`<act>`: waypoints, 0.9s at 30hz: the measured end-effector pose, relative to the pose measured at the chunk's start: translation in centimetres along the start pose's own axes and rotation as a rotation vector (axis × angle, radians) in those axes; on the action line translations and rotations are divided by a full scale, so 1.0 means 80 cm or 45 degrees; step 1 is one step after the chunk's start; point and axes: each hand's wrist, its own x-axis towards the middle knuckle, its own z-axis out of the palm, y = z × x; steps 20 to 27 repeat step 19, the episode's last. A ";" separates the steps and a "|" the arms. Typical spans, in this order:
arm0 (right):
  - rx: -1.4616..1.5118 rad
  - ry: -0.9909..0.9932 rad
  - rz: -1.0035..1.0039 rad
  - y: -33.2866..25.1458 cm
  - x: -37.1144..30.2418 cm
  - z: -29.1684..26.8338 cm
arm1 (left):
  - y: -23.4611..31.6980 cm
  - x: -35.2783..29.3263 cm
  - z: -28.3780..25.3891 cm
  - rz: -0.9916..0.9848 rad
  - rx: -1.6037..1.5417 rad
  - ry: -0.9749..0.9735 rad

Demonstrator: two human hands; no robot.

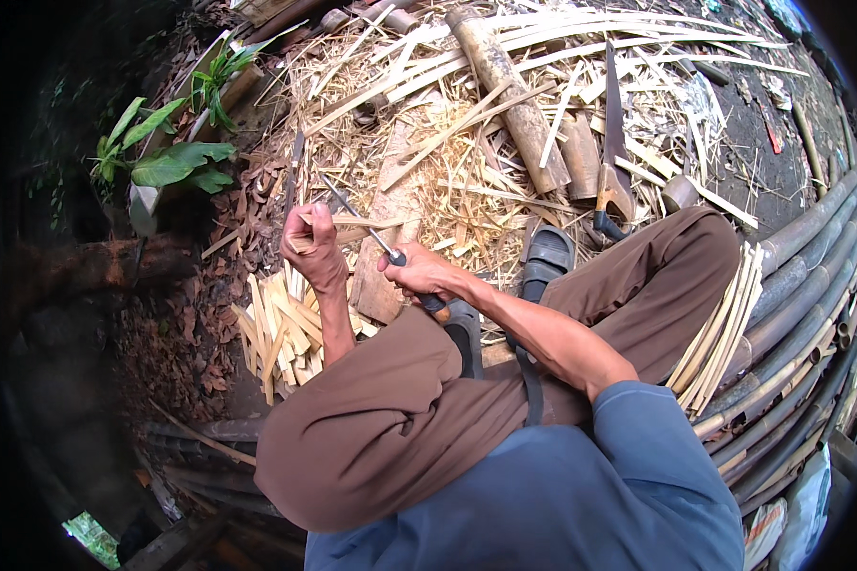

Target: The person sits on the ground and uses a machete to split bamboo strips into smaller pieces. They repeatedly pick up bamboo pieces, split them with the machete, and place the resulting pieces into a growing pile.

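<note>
My left hand [316,249] is closed around a short pale bamboo strip [369,223], which points to the right. My right hand [421,272] grips the dark handle of a knife [341,197]. Its narrow blade slants up and left across the strip; whether the edge touches it I cannot tell. Just below my left hand lies a heap of cut bamboo strips [290,328], beside my bent left knee. Between the hands and the ground litter, a flat wooden board [376,285] is partly covered.
Shavings [476,224] cover the ground ahead. A thick bamboo pole [509,100] and a handsaw [614,114] lie beyond my feet. At right are a bundle of strips [724,328] and stacked long bamboo poles [800,285]. A leafy plant [167,167] grows at left.
</note>
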 end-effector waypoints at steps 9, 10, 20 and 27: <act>-0.916 0.078 0.105 0.003 0.029 -0.076 | -0.004 0.058 0.074 -0.104 0.256 0.058; -0.997 0.083 0.062 0.001 0.033 -0.078 | -0.012 0.067 0.072 -0.059 0.322 0.103; -1.101 -0.006 0.088 0.044 0.055 -0.082 | -0.021 0.073 0.072 0.164 0.641 0.138; -1.101 -0.006 0.088 0.044 0.055 -0.082 | -0.021 0.073 0.072 0.164 0.641 0.138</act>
